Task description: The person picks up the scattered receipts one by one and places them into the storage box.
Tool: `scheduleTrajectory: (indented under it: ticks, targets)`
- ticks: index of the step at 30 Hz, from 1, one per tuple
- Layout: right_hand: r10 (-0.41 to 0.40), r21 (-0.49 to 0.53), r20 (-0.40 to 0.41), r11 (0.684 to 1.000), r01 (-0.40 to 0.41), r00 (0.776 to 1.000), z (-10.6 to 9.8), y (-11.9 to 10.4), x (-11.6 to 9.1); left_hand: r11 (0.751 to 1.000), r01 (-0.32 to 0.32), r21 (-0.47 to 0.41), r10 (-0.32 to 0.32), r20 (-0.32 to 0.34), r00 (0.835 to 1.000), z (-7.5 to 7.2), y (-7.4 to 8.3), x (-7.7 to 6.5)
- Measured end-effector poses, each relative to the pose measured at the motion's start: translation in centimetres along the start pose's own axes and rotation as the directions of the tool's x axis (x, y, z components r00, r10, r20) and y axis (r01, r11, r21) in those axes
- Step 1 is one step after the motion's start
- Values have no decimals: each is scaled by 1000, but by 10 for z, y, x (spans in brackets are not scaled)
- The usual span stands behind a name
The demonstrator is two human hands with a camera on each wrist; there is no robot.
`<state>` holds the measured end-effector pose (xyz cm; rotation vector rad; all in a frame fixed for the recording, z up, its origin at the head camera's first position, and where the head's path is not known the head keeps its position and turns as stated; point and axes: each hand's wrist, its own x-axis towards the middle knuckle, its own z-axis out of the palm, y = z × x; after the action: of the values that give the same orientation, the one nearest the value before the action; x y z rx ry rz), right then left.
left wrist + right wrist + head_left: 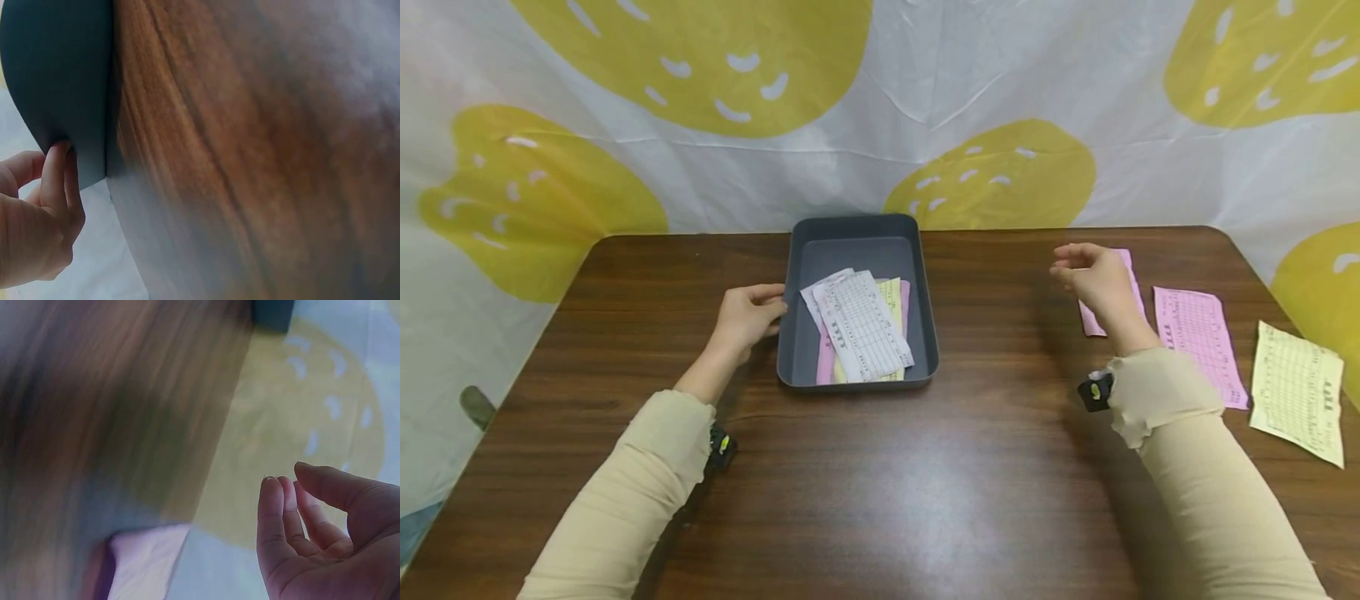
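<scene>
left hand (pixel 747 318) pinches the tray (pixel 850 252) by its left rim. right hand (pixel 1103 285), fingers loose, hovers by a far-right pink slip (pixel 1093 325).

Slips (pixel 861 325) in tray (pixel 857 253), left hand (pixel 747 320) at its left side, three sheets (pixel 1198 337) at right, curtain (pixel 925 75) behind

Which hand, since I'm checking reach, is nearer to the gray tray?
Left. The left hand touches the gray tray at its left side. The right hand is apart from it, well off to its right, by a pink paper.
</scene>
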<state>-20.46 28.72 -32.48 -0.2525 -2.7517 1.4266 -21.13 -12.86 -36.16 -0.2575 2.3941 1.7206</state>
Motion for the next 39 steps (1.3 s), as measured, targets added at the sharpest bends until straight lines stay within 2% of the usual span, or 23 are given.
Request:
scheduleTrajectory:
  ticks: [8,17,27,39]
  targets:
    - [72,40,-39,997,-71,997,-28,32,3,1000,3,-5,-3,7,1000,0,0,-1]
    - [144,-25,-69,989,-146,987,-48,55,0,1000,19,-8,-19,8,1000,0,1,-2]
    - [163,-105,-96,979,-173,982,-62,67,-5,1000,14,-4,-14,7,1000,0,0,-1]
    - [207,-224,-76,950,-219,975,-69,72,-7,1000,4,-7,-4,13,1000,0,-1,-2]
